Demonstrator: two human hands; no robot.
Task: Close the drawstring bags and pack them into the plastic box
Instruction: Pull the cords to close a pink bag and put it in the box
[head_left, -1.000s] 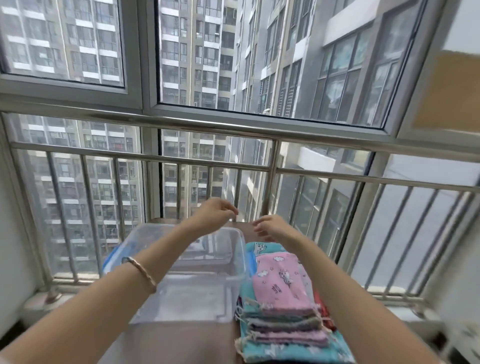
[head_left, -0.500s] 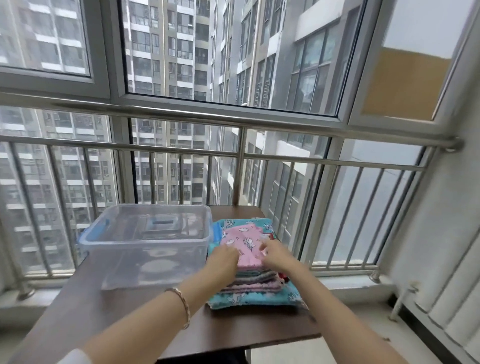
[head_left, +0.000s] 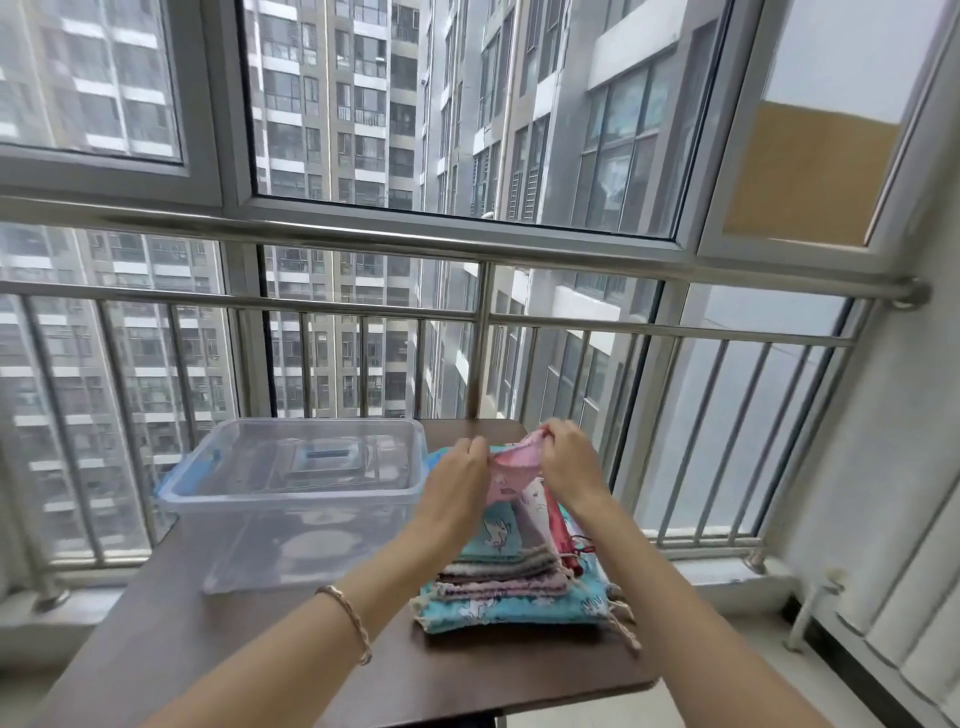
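Observation:
A pink drawstring bag (head_left: 511, 470) with a cartoon print is lifted off the top of a stack of cloth bags (head_left: 511, 592). My left hand (head_left: 460, 480) pinches its left edge and my right hand (head_left: 569, 460) pinches its right upper edge. The stack holds several flat bags in turquoise, pink and grey, with cords trailing at its right corner. A clear plastic box (head_left: 296, 499) with nothing inside stands just left of the stack, on its lid with blue clips.
The dark brown table (head_left: 218, 639) is small, with its right edge close behind the stack. A steel railing (head_left: 483, 312) and window run right behind the table. A white radiator (head_left: 893, 608) stands at the right wall.
Both hands came down from above the box to the stack, took hold of the pink top bag and raised it. The camera view has tilted and pulled back.

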